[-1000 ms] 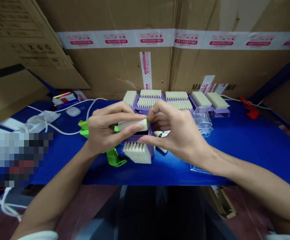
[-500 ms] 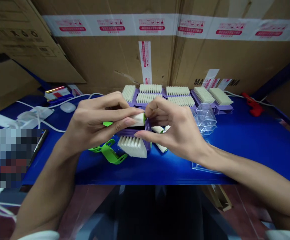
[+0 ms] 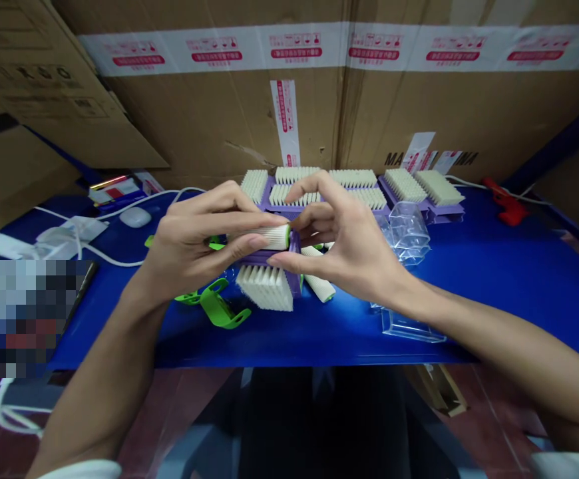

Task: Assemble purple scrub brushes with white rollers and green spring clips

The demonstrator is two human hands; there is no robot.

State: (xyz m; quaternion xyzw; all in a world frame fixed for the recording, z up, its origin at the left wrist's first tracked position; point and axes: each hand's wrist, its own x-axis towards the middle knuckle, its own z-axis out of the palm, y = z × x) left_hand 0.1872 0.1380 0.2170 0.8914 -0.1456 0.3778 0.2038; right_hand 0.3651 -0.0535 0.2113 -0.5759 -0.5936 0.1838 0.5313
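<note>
Right hand [image 3: 352, 256] opened, fingers spread; left hand [image 3: 190, 246] grip pinching white bristle strip [image 3: 269, 237]

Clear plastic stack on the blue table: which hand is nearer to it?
Right. The right hand sits just left of the clear plastic stack in the picture; the left hand is farther off, beyond the purple brush both hands grip.

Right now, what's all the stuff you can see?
brush: one, purple with white bristles, held in both hands
brushes: several, purple and white, back row
clips: a few, green, below the left hand
clear cases: a stack, see-through, right of the hands
red thing: one, far right
boxes: brown cardboard, behind
table: one, blue
left hand: grip on the brush
right hand: grip on the brush
</note>
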